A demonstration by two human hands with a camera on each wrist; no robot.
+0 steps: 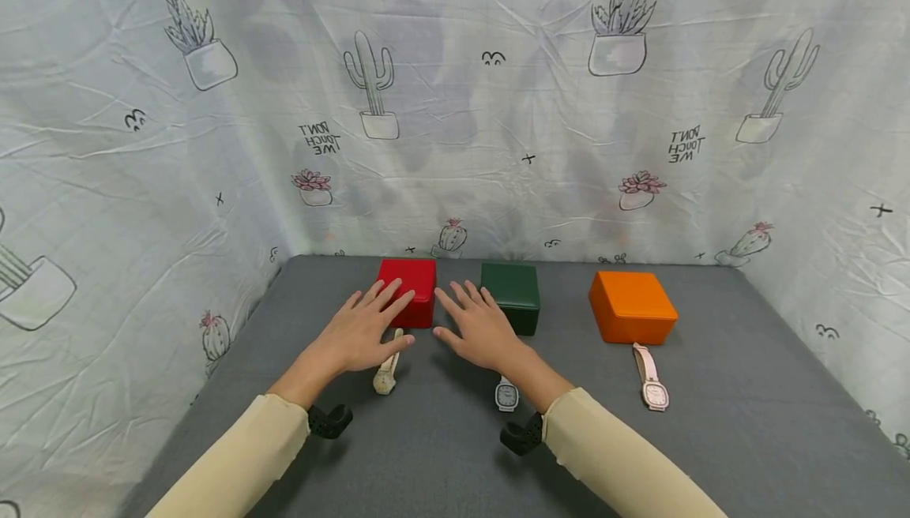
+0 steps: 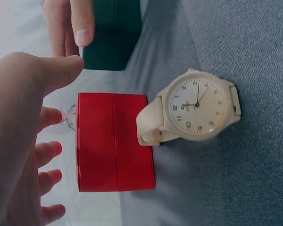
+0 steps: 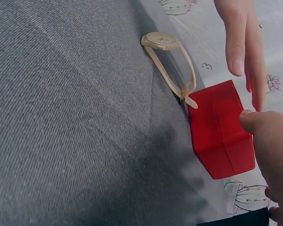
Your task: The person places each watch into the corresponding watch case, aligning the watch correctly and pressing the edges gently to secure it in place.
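Note:
My left hand point(image 1: 366, 334) is spread with straight fingers, its fingertips overlapping the red box point(image 1: 416, 290) in the head view. Beneath that hand lies a cream wristwatch point(image 2: 198, 106), its strap end right at the red box's front. My right hand point(image 1: 481, 327) is spread too, thumb toward the left hand, between the red box and the green box point(image 1: 511, 287). A silver-grey square-faced watch point(image 1: 506, 396) shows below the right wrist, its upper strap hidden by the forearm. Both hands hold nothing.
An orange box point(image 1: 631, 306) stands on the right of the grey tabletop point(image 1: 434, 455), with a pink-strapped watch point(image 1: 651, 380) in front of it. A white cactus-print curtain point(image 1: 455, 107) closes off the back and sides. Each wrist wears a black camera strap.

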